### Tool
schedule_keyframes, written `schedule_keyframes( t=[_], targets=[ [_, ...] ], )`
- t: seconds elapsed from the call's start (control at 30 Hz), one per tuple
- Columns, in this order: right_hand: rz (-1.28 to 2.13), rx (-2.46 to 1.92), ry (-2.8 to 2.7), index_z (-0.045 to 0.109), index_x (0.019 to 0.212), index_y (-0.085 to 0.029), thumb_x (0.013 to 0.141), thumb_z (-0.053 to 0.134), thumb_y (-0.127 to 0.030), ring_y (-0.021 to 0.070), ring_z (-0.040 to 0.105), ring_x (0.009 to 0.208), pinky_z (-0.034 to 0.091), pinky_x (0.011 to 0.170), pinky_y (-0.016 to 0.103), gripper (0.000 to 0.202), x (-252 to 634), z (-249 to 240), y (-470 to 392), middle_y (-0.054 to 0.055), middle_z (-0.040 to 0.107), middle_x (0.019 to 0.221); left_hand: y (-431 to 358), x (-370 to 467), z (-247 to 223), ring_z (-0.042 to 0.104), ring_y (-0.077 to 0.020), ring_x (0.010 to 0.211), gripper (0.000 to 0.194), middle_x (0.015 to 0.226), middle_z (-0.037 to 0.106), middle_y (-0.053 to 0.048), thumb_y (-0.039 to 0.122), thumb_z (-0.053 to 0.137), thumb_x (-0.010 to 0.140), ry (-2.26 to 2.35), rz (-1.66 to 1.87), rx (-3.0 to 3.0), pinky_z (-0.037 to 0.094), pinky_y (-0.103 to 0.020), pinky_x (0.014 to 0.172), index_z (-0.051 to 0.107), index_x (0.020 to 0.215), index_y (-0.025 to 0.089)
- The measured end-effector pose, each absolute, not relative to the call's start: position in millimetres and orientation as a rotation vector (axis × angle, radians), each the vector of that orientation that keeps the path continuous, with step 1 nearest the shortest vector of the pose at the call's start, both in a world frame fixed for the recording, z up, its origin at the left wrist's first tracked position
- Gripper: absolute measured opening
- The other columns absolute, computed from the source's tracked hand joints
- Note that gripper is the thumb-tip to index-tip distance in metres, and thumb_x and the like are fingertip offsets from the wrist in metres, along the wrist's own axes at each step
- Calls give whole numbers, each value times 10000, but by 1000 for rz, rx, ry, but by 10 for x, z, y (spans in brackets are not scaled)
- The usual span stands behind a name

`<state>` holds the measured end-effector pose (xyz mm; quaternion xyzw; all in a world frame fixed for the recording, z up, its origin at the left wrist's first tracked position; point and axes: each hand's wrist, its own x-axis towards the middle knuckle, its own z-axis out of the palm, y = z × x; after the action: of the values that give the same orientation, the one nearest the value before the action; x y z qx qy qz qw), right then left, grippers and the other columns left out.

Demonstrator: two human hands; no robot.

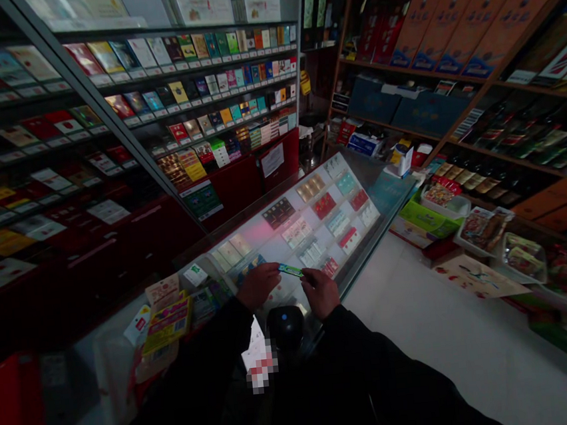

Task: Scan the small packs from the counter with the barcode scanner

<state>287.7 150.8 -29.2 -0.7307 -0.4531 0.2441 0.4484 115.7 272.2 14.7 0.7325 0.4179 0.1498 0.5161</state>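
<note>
A slim green and blue pack (290,270), which looks like a stick of gum, stretches between my two hands above the glass display counter (311,243). My left hand (260,285) pinches its left end. At the other end, the fingers of my right hand (320,292) are closed on it. Just below the hands stands a black rounded device (285,327) with a blue dot on top. Beside it, to the left, lies a white paper (257,352), partly blurred out. Flat packs in rows show through the counter glass.
Shelves of cigarette packs (187,48) line the left wall. Yellow packages (166,324) lie on the counter's left end. To the right are a light floor (398,315), trays of packaged snacks (486,233) and shelves with bottles (521,136) and orange boxes (466,28).
</note>
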Motion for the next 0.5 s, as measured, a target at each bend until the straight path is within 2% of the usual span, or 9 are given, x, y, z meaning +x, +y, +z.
schedule_keyframes(
  t=[0.13,0.3,0.5],
  targets=[
    [475,-1750,-1173,731,1062,-196,805,571,-168,192,685,958,568,900,333,303,2841,-164,1559,86,714,1057,2664,1030,372,609,-294,1241,334,1191,739,-72,381,675,743,1024,385,1852,444,-402,1103,757,1019,213],
    [444,-1706,-1191,736,1023,-197,833,574,-176,183,663,903,576,832,320,251,2788,-79,1600,81,680,990,2480,965,538,702,-300,1071,517,1139,763,-103,437,669,751,1089,374,1527,561,-404,914,692,1192,168],
    [405,-1688,-1239,737,991,-180,840,579,-188,192,655,919,566,833,318,218,2755,-61,1601,95,680,1000,2371,939,521,724,-284,946,611,1112,769,-109,496,662,745,1156,363,1441,585,-400,817,656,1239,137]
  ],
)
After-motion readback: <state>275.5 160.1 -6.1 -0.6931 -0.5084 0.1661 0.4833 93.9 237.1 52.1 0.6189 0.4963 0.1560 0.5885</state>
